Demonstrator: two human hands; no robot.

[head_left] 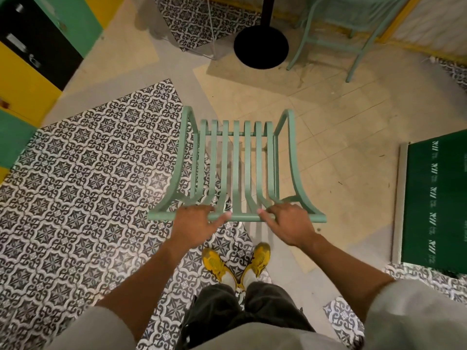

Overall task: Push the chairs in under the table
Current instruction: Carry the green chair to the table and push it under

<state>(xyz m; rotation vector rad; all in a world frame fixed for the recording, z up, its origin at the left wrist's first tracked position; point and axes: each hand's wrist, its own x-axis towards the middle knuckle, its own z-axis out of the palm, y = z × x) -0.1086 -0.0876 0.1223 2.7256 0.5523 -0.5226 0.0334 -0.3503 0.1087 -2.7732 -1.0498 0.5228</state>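
Your left hand (pixel 194 223) and right hand (pixel 290 223) have their fingers curled over the top rail of the green chair (pixel 236 168), which stands well short of the table's black pedestal base (pixel 261 46); the push is ahead of you.

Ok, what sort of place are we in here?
Probably a café or small restaurant: matching green slatted chairs, a black pedestal table base and patterned floor tiles. Both hands hold the near chair's back rail.
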